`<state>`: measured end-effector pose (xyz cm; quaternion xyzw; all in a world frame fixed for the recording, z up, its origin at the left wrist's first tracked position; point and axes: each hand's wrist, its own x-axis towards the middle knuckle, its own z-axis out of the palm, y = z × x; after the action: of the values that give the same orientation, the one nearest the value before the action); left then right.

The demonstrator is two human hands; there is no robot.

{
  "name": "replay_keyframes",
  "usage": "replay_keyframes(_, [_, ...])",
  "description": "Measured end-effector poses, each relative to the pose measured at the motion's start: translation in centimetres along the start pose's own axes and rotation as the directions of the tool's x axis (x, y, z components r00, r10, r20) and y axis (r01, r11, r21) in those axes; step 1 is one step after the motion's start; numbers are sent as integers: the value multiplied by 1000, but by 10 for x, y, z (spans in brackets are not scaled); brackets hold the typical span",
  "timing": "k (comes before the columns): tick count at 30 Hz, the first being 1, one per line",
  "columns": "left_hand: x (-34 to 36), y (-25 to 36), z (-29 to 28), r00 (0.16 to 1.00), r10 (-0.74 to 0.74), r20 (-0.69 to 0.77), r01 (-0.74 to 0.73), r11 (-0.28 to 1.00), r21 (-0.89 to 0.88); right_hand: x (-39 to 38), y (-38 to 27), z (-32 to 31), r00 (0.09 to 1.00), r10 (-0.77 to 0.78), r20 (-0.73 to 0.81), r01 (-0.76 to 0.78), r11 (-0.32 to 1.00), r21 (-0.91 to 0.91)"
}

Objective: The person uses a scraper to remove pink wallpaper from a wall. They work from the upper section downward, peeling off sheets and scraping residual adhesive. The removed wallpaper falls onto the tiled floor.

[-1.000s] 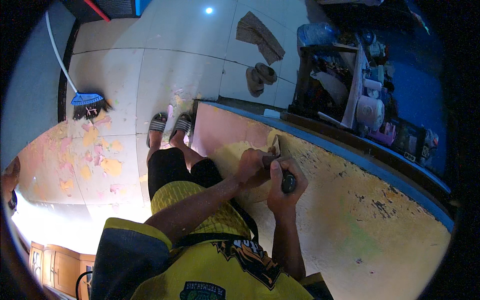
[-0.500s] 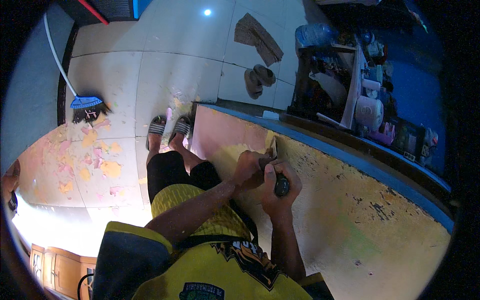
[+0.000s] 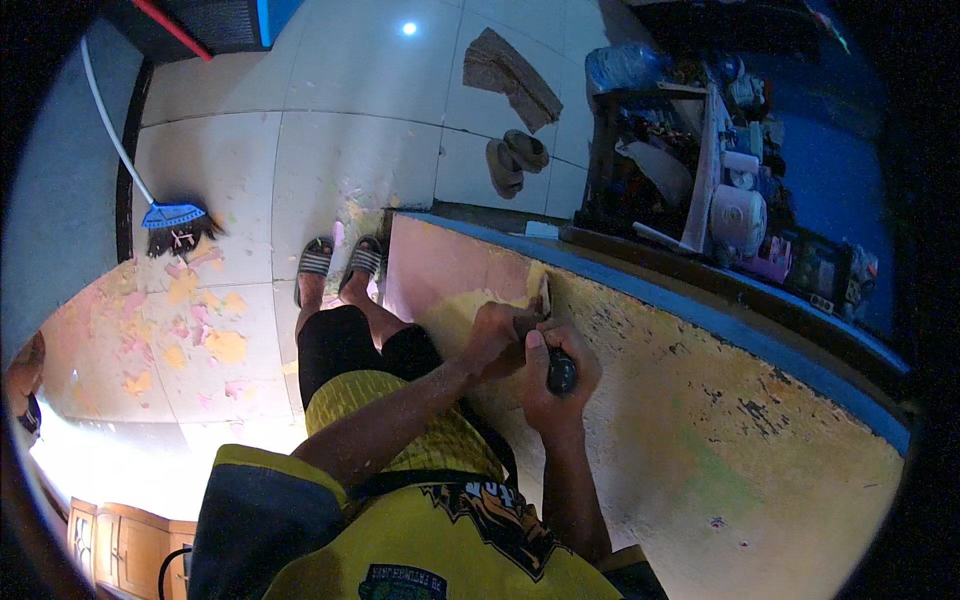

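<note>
My right hand (image 3: pixel 562 385) is wrapped round the black handle of a paint scraper (image 3: pixel 562 372), thumb lying along it. My left hand (image 3: pixel 492 338) closes on the same tool nearer its blade, its fingers partly hidden. The blade meets the painted wall (image 3: pixel 680 430) close to its blue top edge (image 3: pixel 640 292). There the pink paint (image 3: pixel 435 255) gives way to a yellow patch. To the right the wall is bare yellowish, with dark chipped spots and a faint green smear.
Paint flakes (image 3: pixel 222 343) litter the tiled floor around a blue broom (image 3: pixel 172 215). My feet wear striped slippers (image 3: pixel 315 258). Beyond the wall stand a cluttered shelf (image 3: pixel 700 170), a pair of sandals (image 3: pixel 505 170) and a brown mat (image 3: pixel 510 80). Part of another person (image 3: pixel 25 365) shows at the left rim.
Both hands stay on the scraper at almost the same spot by the blue edge. The whole view has shifted slightly; little else differs.
</note>
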<state>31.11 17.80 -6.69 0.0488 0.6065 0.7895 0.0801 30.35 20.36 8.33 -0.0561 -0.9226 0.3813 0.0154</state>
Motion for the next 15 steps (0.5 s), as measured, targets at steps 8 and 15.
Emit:
replay_keyframes(8, [-2, -37, 18, 997, 52, 63, -60, 989, 136, -8, 7, 1, 997, -73, -4, 73, 994, -79])
replay_keyframes(15, [-22, -13, 7, 993, 0, 115, 6, 999, -49, -18, -8, -3, 996, -83, 30, 86, 991, -102])
